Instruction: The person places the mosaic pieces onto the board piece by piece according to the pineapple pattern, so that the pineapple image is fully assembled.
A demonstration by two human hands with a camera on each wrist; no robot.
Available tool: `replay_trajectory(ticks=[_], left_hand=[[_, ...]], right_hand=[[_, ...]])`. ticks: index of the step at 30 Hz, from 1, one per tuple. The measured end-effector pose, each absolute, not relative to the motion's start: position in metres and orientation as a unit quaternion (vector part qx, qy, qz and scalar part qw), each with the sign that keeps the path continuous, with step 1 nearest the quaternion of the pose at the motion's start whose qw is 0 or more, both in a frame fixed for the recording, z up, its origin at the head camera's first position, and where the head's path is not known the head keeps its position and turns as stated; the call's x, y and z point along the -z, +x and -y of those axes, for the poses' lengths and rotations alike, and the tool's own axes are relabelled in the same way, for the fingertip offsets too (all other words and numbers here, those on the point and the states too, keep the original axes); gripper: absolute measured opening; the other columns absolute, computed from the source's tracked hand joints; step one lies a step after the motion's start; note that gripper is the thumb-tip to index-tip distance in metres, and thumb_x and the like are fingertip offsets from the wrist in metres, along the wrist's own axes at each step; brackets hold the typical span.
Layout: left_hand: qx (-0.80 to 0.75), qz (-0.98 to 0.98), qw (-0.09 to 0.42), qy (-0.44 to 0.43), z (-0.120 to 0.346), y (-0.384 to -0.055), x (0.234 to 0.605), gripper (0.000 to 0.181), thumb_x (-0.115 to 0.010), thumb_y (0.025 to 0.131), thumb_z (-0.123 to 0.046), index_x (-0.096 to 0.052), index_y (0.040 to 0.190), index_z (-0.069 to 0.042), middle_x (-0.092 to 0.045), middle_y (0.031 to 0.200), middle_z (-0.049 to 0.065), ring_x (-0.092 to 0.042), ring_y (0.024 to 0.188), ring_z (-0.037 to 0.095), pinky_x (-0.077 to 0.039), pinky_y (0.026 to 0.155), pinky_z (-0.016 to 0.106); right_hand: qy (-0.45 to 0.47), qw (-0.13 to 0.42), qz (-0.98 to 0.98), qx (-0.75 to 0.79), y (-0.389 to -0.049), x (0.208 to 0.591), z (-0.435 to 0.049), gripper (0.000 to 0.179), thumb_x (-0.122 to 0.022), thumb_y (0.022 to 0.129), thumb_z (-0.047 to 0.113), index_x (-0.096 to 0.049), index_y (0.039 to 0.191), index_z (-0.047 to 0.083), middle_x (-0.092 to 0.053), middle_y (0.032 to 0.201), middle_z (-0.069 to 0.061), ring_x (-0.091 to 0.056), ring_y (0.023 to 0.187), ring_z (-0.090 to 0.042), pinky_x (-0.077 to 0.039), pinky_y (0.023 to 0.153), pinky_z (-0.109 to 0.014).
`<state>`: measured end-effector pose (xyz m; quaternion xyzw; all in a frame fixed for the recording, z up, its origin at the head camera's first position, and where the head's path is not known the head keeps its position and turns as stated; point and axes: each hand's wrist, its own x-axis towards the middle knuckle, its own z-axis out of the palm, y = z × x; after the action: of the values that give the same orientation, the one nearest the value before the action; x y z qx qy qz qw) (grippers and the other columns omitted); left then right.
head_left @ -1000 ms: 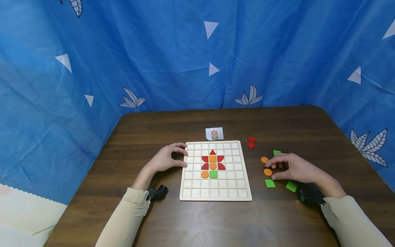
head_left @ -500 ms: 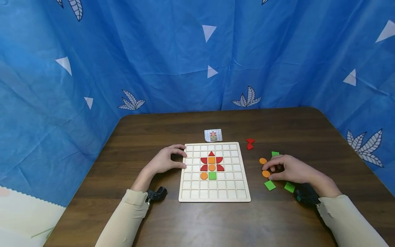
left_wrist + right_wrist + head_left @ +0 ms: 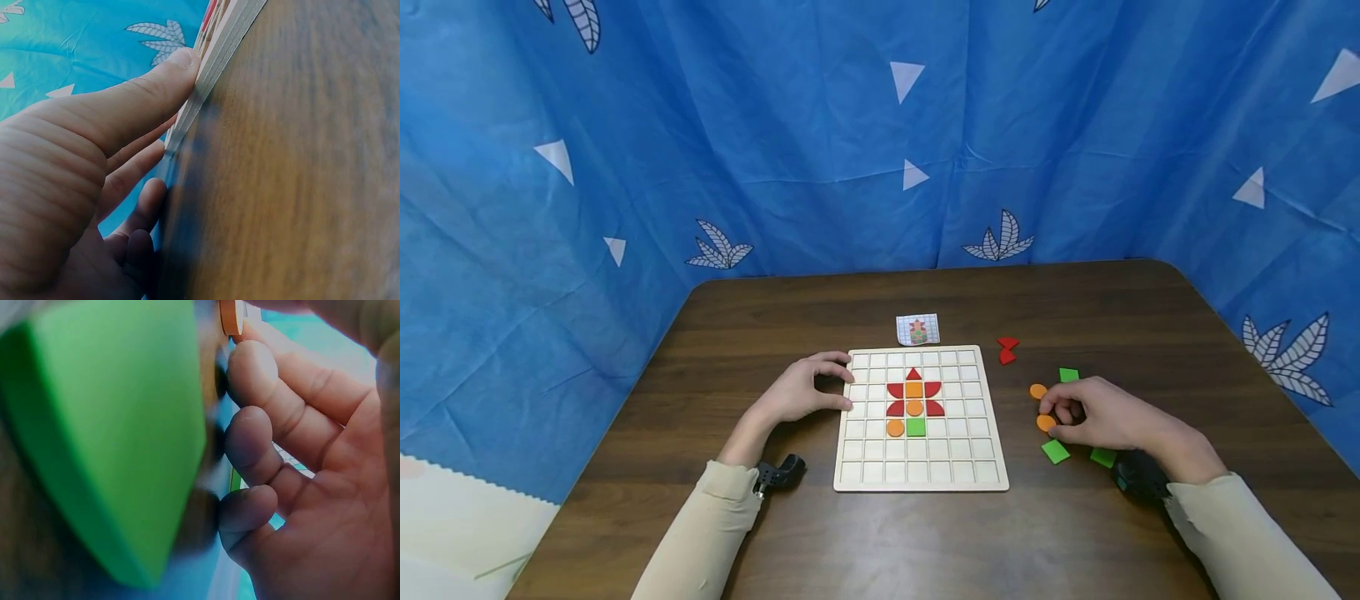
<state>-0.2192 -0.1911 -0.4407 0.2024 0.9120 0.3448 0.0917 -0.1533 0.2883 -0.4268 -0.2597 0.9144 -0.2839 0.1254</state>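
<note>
Visibly, orange disc (image 3: 1046,423) was pinched in right hand (image 3: 1093,414), right of pale gridded board (image 3: 962,472), near flat green tile (image 3: 1056,452) on wood-grained surface (image 3: 865,546); board's left edge was touched by loosely spread left hand (image 3: 801,390). Grid-printed card (image 3: 917,330) was laid beyond.

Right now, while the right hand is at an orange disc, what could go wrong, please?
The right hand holds a thin orange disc by its fingertips; it may slip. Its wrist camera sits very near a green square tile and could push it. The left hand touches the grid board; a nudge might shift its pieces.
</note>
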Motion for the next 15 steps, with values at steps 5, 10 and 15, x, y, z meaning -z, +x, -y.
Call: replay_trajectory(ticks=[5, 10, 15], left_hand=[[-0.346, -0.912, 0.093, 0.202, 0.191, -0.2194, 0.4408, 0.032, -0.091, 0.079, -0.032, -0.077, 0.107, -0.025, -0.058, 0.146, -0.001, -0.049, 0.14, 0.026, -0.041, 0.117, 0.048], [-0.348, -0.911, 0.092, 0.204, 0.1913, -0.2198, 0.4403, 0.032, -0.091, 0.079, -0.031, -0.077, 0.107, -0.025, -0.058, 0.146, -0.001, -0.049, 0.14, 0.026, -0.041, 0.117, 0.049], [-0.346, -0.912, 0.092, 0.202, 0.1912, -0.2192, 0.4402, 0.032, -0.091, 0.079, -0.032, -0.077, 0.107, -0.025, -0.059, 0.146, -0.001, -0.049, 0.14, 0.026, -0.041, 0.116, 0.048]], right_hand=[[-0.262, 0.129, -0.914, 0.282, -0.1525, 0.425, -0.2863, 0.021, -0.084, 0.085, 0.017, -0.069, 0.099, 0.023, -0.053, 0.076, 0.01, -0.049, 0.069, -0.002, -0.044, 0.06, -0.022], [-0.256, 0.129, -0.917, 0.278, -0.1524, 0.424, -0.2849, 0.02, -0.083, 0.085, 0.014, -0.069, 0.096, 0.022, -0.052, 0.075, 0.009, -0.048, 0.067, -0.002, -0.043, 0.059, -0.022], [-0.248, 0.124, -0.922, 0.272, -0.1524, 0.4249, -0.2844, 0.02, -0.082, 0.085, 0.011, -0.068, 0.096, 0.021, -0.052, 0.074, 0.009, -0.047, 0.065, -0.002, -0.042, 0.057, -0.021]])
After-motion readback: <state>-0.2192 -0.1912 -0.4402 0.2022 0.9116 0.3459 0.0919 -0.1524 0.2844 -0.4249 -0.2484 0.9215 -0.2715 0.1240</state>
